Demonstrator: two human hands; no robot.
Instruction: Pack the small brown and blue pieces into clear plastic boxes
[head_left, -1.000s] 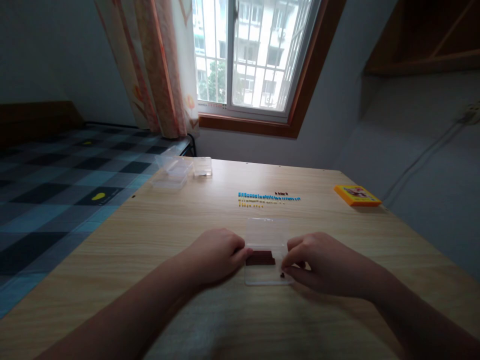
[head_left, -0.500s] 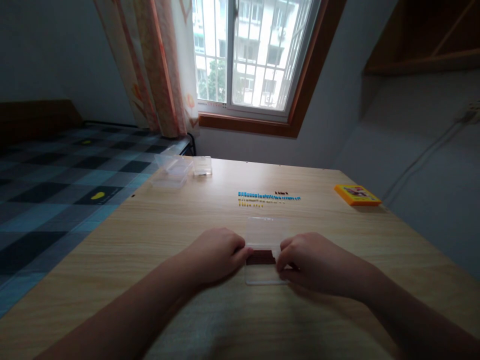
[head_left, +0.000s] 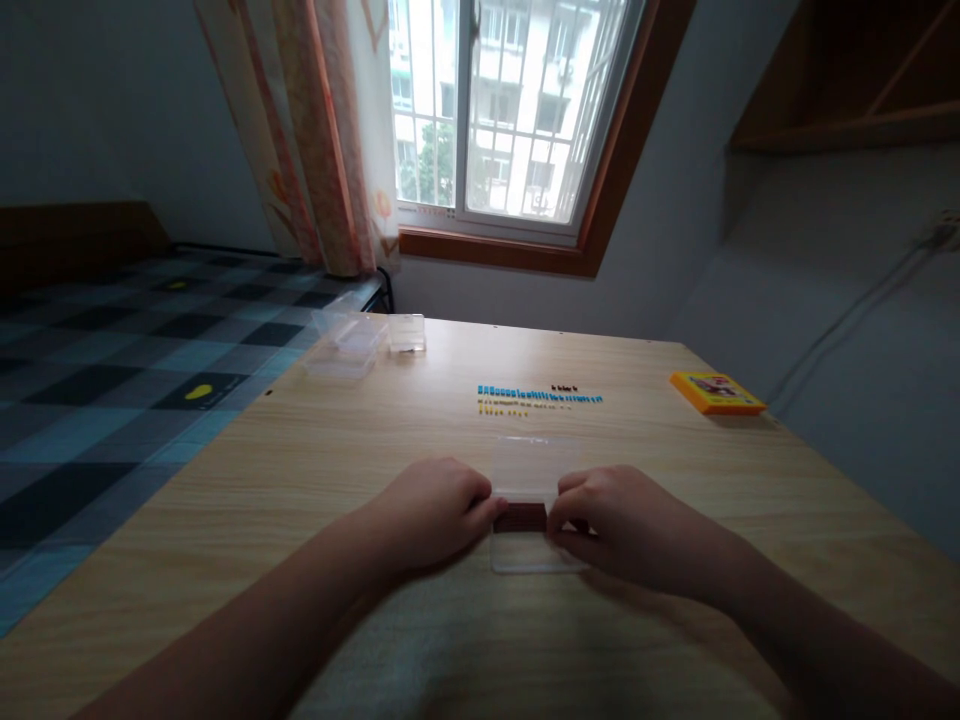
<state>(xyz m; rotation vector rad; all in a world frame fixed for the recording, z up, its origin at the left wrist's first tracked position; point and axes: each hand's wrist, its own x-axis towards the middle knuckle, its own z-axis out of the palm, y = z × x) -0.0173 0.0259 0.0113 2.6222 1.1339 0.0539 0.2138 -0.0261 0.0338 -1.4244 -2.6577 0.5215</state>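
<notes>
At brown blocks [head_left: 524, 517], left grip [head_left: 446, 508] and right grip [head_left: 613, 520] both curled.

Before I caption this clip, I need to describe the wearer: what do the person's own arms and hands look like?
The left forearm and right forearm are bare, with no sleeve in view. The left hand and right hand have no gloves, and no watch or bracelet shows. I make out no markings; the light is dim.

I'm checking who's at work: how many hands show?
2: the left hand at the left edge of the clear box; the right hand at the right end of its brown pieces.
</notes>
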